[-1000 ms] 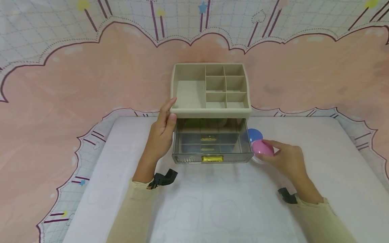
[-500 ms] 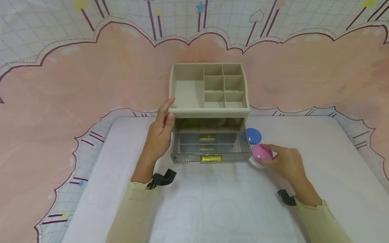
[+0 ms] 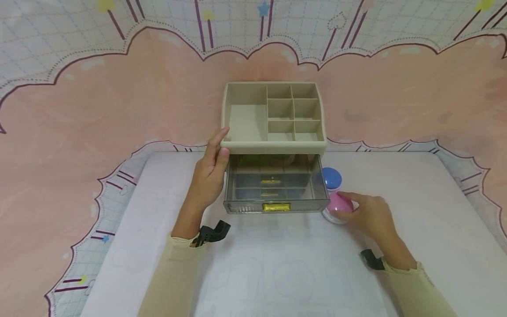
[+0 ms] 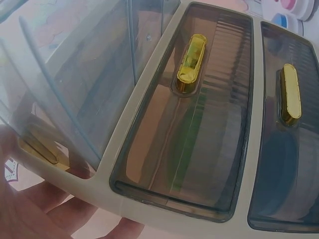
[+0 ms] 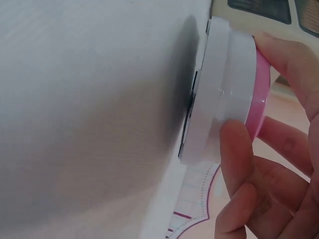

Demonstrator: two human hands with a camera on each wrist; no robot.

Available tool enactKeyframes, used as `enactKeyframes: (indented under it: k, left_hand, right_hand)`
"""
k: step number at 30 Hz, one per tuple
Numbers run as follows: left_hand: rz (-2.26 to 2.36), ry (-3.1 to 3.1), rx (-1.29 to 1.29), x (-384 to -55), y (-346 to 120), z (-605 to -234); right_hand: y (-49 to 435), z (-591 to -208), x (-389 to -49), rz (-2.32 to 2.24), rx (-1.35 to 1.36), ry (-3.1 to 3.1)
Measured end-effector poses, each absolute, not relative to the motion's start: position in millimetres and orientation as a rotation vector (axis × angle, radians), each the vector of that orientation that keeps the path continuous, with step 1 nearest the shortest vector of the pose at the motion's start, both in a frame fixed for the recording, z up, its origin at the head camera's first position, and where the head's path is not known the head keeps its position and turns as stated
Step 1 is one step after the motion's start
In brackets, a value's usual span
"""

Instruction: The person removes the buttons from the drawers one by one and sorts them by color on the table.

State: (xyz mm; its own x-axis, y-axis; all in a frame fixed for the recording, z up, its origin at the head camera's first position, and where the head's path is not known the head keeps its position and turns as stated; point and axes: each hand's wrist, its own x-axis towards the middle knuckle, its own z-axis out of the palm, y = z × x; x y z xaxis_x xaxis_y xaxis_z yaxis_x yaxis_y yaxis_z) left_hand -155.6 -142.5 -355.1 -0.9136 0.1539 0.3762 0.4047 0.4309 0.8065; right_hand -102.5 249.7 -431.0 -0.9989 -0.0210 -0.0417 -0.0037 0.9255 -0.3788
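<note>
A beige desktop organizer [image 3: 273, 148] stands at the table's back with its clear grey top drawer [image 3: 317, 206] pulled out. My left hand [image 3: 209, 178] lies along the organizer's left side, index fingertip at the upper rim and thumb at the front corner. In the left wrist view its fingers [image 4: 70, 214] touch that side. To the drawer's right, my right hand [image 3: 370, 215] pinches a round push-button-like piece with a pink dome [image 3: 340, 202] and white base [image 5: 214, 94]. The base is close over the table. A similar blue-domed piece [image 3: 332, 178] sits just behind it.
Two lower drawers with gold handles [image 4: 191, 62] are closed; a green round shape [image 4: 185, 144] shows through one. The organizer's top has one large compartment [image 3: 248, 121] and several small ones. A patterned cloth [image 3: 119, 97] hangs behind the white table [image 3: 277, 264].
My right hand has brought the pink-domed piece toward the table's front and slightly left, away from the blue-domed one. The left hand and the pulled-out drawer stay as they were.
</note>
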Motion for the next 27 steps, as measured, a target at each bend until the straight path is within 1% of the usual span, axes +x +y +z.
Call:
enactKeyframes:
  k: [21, 27]
  left_hand:
    - [-1.471, -2.437, -0.483, -156, -143, -356]
    - [-1.47, -2.432, -0.489, -155, -143, -355]
  right_hand:
    - [250, -430, -103, -0.587, -0.008, 2.979]
    - [246, -417, -100, -0.577, -0.114, 3.076]
